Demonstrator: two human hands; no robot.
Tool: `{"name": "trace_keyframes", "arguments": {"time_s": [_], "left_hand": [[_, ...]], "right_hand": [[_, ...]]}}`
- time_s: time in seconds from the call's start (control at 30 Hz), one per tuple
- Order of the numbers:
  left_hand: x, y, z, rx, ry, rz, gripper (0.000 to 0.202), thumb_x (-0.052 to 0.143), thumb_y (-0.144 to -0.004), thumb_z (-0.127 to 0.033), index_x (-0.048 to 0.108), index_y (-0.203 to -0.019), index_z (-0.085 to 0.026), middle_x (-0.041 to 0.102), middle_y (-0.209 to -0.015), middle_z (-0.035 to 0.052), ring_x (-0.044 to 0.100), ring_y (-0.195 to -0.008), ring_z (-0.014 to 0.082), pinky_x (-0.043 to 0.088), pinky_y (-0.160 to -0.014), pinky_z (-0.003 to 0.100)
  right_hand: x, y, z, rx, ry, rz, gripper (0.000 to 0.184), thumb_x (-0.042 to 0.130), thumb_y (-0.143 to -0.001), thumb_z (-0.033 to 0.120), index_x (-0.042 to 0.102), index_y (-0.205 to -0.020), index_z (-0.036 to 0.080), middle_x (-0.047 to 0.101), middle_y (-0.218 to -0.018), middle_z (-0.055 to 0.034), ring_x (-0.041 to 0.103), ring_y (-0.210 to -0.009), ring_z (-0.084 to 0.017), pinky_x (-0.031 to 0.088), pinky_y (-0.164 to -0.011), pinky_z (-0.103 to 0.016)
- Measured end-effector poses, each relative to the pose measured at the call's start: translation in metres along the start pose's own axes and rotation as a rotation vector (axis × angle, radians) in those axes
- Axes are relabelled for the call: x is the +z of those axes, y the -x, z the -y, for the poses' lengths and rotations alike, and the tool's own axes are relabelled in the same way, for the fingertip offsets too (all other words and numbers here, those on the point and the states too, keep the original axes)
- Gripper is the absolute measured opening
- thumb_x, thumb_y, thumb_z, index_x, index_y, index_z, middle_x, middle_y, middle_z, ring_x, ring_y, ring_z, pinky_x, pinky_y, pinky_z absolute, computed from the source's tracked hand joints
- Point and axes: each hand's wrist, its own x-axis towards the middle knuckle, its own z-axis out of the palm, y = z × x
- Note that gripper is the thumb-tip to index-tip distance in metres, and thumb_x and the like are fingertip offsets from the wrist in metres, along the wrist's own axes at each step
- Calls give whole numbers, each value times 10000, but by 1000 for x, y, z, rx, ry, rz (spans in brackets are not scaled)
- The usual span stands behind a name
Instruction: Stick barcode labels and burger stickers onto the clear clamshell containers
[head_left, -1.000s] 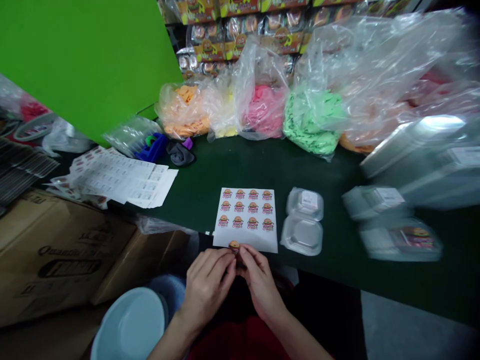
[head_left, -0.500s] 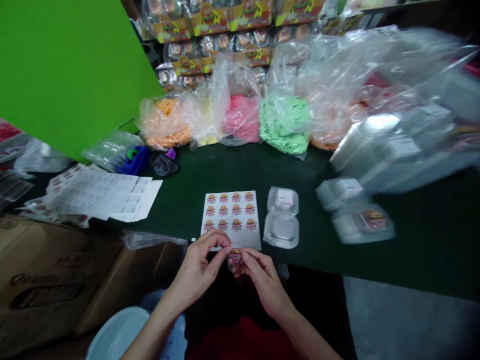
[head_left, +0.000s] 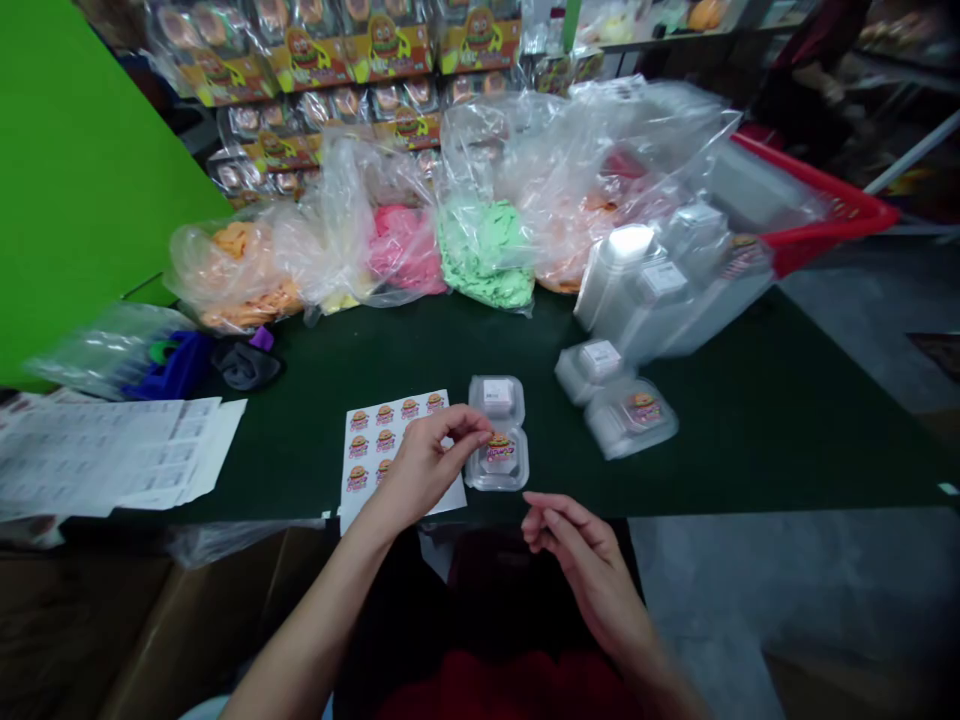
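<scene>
My left hand pinches the edge of a burger sticker between thumb and fingertips. The sticker is over the near half of an open clear plastic clamshell box; whether it touches the plastic, I cannot tell. On the box's far half is a white label. Partly under my left hand and forearm lies a white sheet of burger stickers. My right hand hovers at the table's front edge, just right of the box, its fingers curled together with nothing visible in them.
Another clamshell box with a burger sticker lies to the right, before stacked clear boxes and a red basket. Bags of coloured pieces line the back. At left are printed sheets and a blue tape dispenser.
My left hand has carried the sticker forward and right, from near my lap to over the open box. My right hand has let go of it and moved apart. The view has shifted right.
</scene>
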Motion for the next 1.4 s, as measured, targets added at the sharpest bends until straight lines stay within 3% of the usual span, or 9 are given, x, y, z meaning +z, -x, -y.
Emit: {"name": "trace_keyframes", "arguments": {"time_s": [0.2, 0.43, 0.63, 0.77, 0.9, 1.0, 1.1, 1.23, 1.4], "left_hand": [[-1, -15, 13, -6, 35, 113, 522, 700, -954, -208, 630, -1470, -229, 758, -898, 29, 677, -796, 171, 530, -747, 302], [2, -19, 32, -73, 117, 190, 572, 706, -939, -228, 598, -1499, -197, 731, -881, 31, 670, -796, 171, 535, -760, 315], [4, -21, 31, -80, 0, 204, 565, 695, -960, -232, 571, -1511, -199, 728, -922, 21, 669, -837, 170, 528, -808, 320], [8, -16, 29, -30, -126, 174, 516, 658, -982, -201, 573, -1490, -237, 718, -938, 19, 669, -835, 182, 539, -801, 329], [17, -6, 28, 56, -364, 69, 445, 653, -1010, -238, 597, -1451, -261, 689, -997, 36, 661, -890, 211, 549, -871, 384], [20, 5, 30, 52, -458, -115, 518, 713, -988, -317, 556, -1476, -248, 621, -1245, 104, 652, -1046, 254, 559, -926, 426], [21, 21, 36, -40, -427, -254, 425, 695, -1007, -390, 609, -1392, -233, 603, -1289, 112, 656, -1115, 268, 561, -973, 443], [33, 44, 45, -135, -329, -229, 318, 584, -1070, -409, 676, -1309, -220, 650, -1255, 110, 651, -1202, 277, 536, -1070, 471], [59, 58, 45, -123, -286, -247, 424, 476, -1112, -389, 565, -1493, -227, 565, -1517, 145, 532, -1427, 289, 439, -1220, 532]], "right_hand": [[-14, -17, 12, -95, 7, -95, 302, 771, -941, 463, 827, -1144, 247, 749, -927, -54, 641, -860, -204, 510, -807, -337], [-11, -28, 17, -199, 118, -105, 261, 701, -993, 423, 821, -1150, 253, 753, -933, -47, 648, -885, -209, 506, -861, -350], [8, -34, 23, -387, 482, -19, 267, 599, -1051, 365, 796, -1211, 285, 693, -1047, -55, 636, -966, -223, 529, -903, -382], [18, -44, 17, -598, 836, 31, 342, 558, -1057, 251, 761, -1320, 332, 629, -1090, -76, 585, -1032, -257, 520, -948, -446], [19, -49, 9, -697, 989, 11, 351, 539, -1062, 210, 764, -1307, 323, 619, -1074, -86, 564, -1010, -270, 532, -919, -466], [18, -48, 7, -673, 936, -18, 299, 545, -1067, 241, 779, -1242, 304, 629, -1114, -90, 591, -1058, -273, 543, -955, -481], [16, -49, 8, -556, 781, -82, 278, 562, -1073, 330, 746, -1280, 303, 633, -1253, -99, 619, -1209, -281, 532, -1056, -505], [16, -53, 9, -393, 693, -70, 444, 584, -1058, 456, 613, -1474, 304, 590, -1505, -109, 584, -1391, -303, 485, -1173, -541], [22, -55, 5, -402, 755, -32, 563, 661, -1002, 503, 585, -1509, 272, 546, -1595, -132, 516, -1493, -328, 440, -1237, -568]]}}
